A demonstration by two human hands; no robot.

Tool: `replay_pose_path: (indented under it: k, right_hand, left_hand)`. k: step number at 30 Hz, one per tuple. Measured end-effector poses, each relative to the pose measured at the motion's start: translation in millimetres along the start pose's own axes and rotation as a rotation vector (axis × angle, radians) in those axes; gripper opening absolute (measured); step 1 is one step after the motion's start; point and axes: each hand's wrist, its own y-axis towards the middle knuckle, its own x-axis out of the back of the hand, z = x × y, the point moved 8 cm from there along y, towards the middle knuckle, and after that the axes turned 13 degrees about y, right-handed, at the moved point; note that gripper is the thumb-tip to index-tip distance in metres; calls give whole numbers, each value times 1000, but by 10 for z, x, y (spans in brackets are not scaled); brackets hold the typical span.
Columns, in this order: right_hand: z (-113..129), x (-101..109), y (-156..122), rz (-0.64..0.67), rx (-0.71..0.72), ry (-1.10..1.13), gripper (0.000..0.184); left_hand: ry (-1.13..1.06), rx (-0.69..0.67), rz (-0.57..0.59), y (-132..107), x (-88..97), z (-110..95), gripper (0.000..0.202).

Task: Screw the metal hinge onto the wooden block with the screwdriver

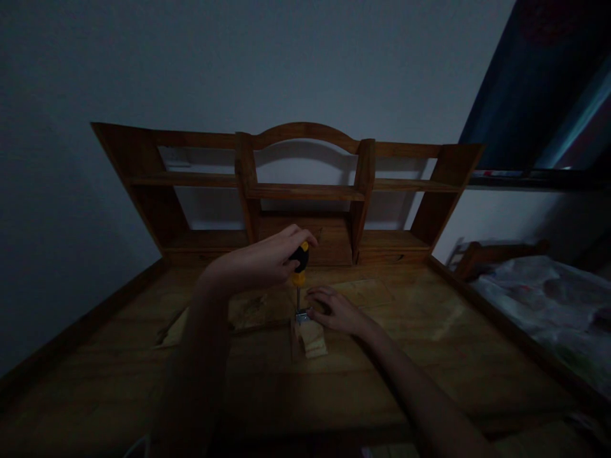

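Left hand [281,257] wraps closed round the screwdriver [300,259] handle (probably light, rigid, best held there), about midway between the side edges of the tabletop [267,394]. Right hand [340,312] curls loosely at metal fitting [302,315]; hold unclear.

Hiding part of the screwdriver [299,278] handle inside the left hand [279,256]. Losing the screwdriver's tip against the small metal piece [301,316], too tiny and dim for reading. Leaving contact between the right hand [340,312] and the metal piece unclear. Blocking part of a pale flat piece [174,329] on the tabletop [429,331] behind the left forearm [203,356]. Cutting off both forearms and an unidentifiable pale rim [137,447] at the bottom edge. Cropping the plastic-covered heap [539,302] at the right edge.
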Motion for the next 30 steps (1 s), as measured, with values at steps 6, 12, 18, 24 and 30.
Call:
replay_pose_path:
  k: [6,12,18,24,30]
  right_hand:
    - [-10,11,-16,-9,-6,-3,37]
    - [-48,5,-23,-10,-14,5,36]
    - [-4,15,-14,0,-15,4,36]
    - [-22,9,-17,1,-20,6,37]
    - [-15,14,-18,-5,-23,3,36]
  left_hand:
    - [123,132,-59,104,15,124,26]
    - [235,342,-130,140,-12,259,48]
    - [12,98,-12,83,-81,127,55]
    - [-60,38,14,105,-47,82,44]
    - [76,250,-79,134,-9,228,40]
